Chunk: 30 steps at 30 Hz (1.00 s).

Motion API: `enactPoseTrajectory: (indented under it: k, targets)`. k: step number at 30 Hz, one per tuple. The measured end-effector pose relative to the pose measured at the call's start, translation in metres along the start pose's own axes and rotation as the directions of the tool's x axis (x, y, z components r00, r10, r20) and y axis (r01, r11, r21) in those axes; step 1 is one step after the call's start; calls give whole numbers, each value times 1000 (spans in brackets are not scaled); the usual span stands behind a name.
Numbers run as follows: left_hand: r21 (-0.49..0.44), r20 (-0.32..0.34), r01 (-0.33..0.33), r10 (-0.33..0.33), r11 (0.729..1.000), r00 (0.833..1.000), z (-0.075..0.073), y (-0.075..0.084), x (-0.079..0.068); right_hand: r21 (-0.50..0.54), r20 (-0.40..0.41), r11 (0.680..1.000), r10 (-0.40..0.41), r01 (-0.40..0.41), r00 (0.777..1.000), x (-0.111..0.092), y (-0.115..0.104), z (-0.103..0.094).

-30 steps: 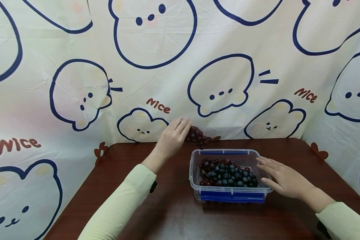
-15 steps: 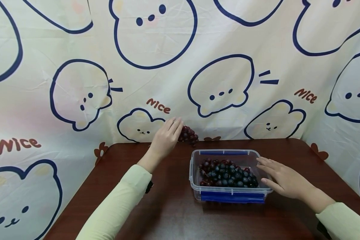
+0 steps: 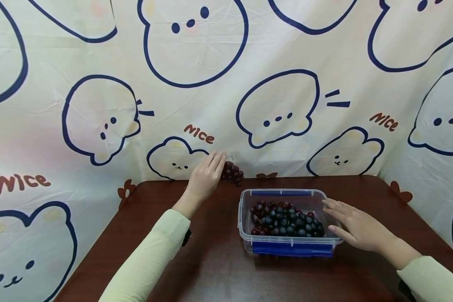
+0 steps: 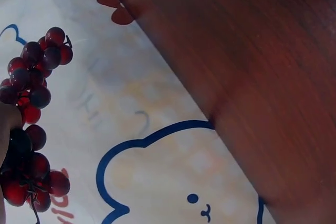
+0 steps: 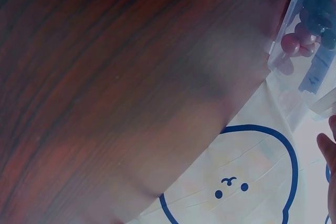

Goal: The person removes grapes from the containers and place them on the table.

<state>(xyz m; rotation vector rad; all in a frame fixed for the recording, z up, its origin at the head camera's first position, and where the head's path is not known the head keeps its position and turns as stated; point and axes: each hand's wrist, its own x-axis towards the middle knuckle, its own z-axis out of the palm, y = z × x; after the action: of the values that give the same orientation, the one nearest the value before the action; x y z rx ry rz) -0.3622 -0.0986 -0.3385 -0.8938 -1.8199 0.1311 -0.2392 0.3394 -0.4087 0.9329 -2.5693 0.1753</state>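
My left hand (image 3: 205, 175) grips a small bunch of red grapes (image 3: 233, 172) near the back edge of the table, left of a clear plastic container. In the left wrist view, red grapes (image 4: 32, 62) show above and below a finger at the left edge. The container (image 3: 243, 226) has blue side clips and bears a heap of dark blue and red grapes (image 3: 287, 219). My right hand (image 3: 358, 225) lies at its right rim with fingers extended. Only fingertips (image 5: 326, 148) of that hand appear in the right wrist view, beside the container's wall.
A dark brown wooden table (image 3: 219, 268) lies under everything. Behind it and along both sides hangs a pale cloth (image 3: 215, 105) with blue cartoon outlines, close to the table's back edge.
My left hand has moved left with the bunch of red grapes, away from the container, and dipped slightly at the end. My right hand and the container have stayed in place.
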Motion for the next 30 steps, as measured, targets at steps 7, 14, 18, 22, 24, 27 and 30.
enactPoseTrajectory:
  k: [7,14,18,22,24,27,30]
  targets:
    - [20,7,-5,4,1000,1000,11,2,-10,-14,-10,1000,-11,11,1000,0,1,1]
    - [11,60,16,-16,1000,998,19,3,-18,-40,-23,998,-38,37,999,0,2,2]
    - [3,81,12,-12,1000,997,25,4,-23,-53,-34,997,-52,51,998,0,3,2]
    - [12,106,4,-5,1000,994,30,5,-28,-59,-36,997,-60,58,998,0,4,2]
    - [13,121,7,-9,1000,993,32,6,-30,-61,-35,996,-61,59,998,0,4,2]
    - [12,145,22,-23,1000,989,35,7,-31,-63,-36,996,-60,58,998,0,4,2]
    - [16,167,42,-44,999,985,39,9,-33,-60,-39,997,-57,55,998,0,4,3]
